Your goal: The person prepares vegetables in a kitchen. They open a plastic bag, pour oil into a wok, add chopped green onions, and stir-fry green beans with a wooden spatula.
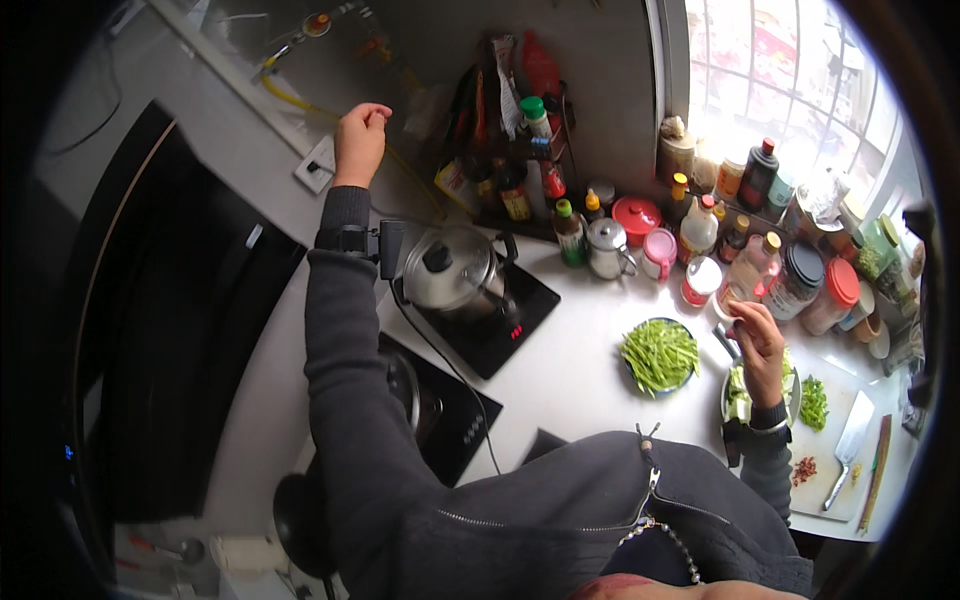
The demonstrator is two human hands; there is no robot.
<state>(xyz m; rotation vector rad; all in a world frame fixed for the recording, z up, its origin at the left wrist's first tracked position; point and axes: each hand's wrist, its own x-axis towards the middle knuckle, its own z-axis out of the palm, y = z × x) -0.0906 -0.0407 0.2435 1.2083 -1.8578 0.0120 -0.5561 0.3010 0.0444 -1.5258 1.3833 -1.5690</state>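
Note:
My left hand [360, 146] is raised near a wall socket [315, 166], its fingers curled in and nothing seen in them. Below its wrist, a lidded steel pot [454, 274] stands on a black induction cooker [480, 337] with lit red digits. My right hand [759, 352] hovers over a bowl of cut pale-green leaves [739, 397], fingers bent towards the thumb. A dark spot by the thumb is too small to identify. To its left is a plate of sliced green vegetable strips [660, 356]. A handle [725, 341] shows just below the right fingertips.
A cutting board [825, 491] at the right bears a cleaver [851, 439], chopped greens [814, 403] and red bits [804, 470]. Jars and bottles [697, 229] line the back by the window. A second cooker [457, 435] sits nearer me. A cable [442, 356] crosses the cookers.

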